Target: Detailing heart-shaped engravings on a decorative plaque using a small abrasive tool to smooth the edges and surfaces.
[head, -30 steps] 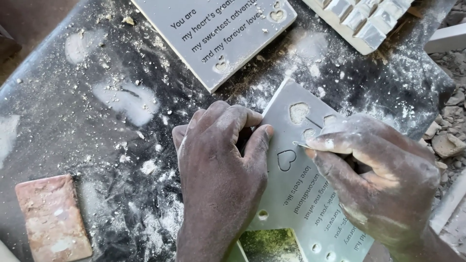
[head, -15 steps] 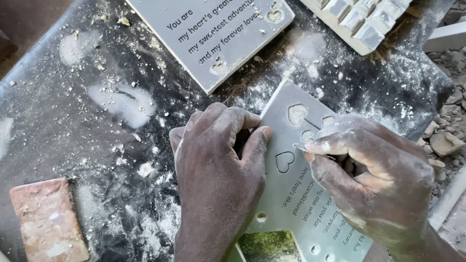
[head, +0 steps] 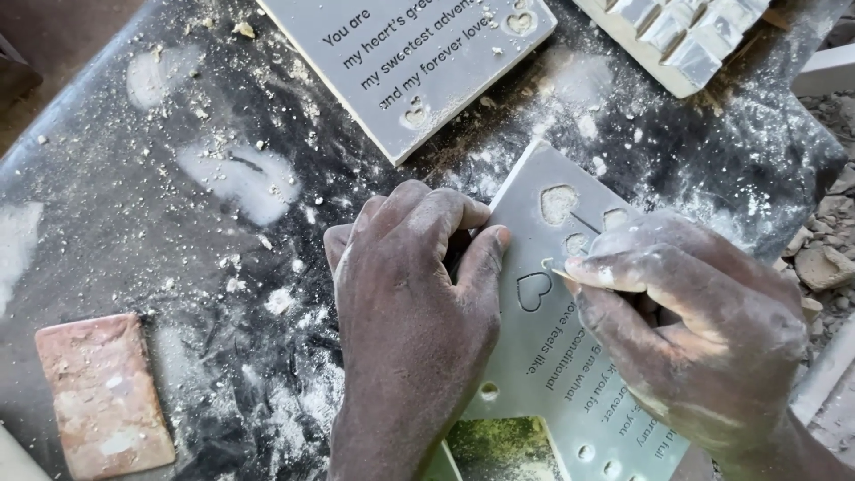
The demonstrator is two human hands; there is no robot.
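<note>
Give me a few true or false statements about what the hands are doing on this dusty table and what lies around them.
1. The left hand presses on the near grey plaque's edge. True.
2. The right hand holds a paintbrush. False: it pinches a thin pointed tool by a heart-shaped cutout.
3. A reddish brick-like block lies left of the hands. True.
4. The second plaque is stacked on the near one. False: it lies apart, farther up the table.
</note>
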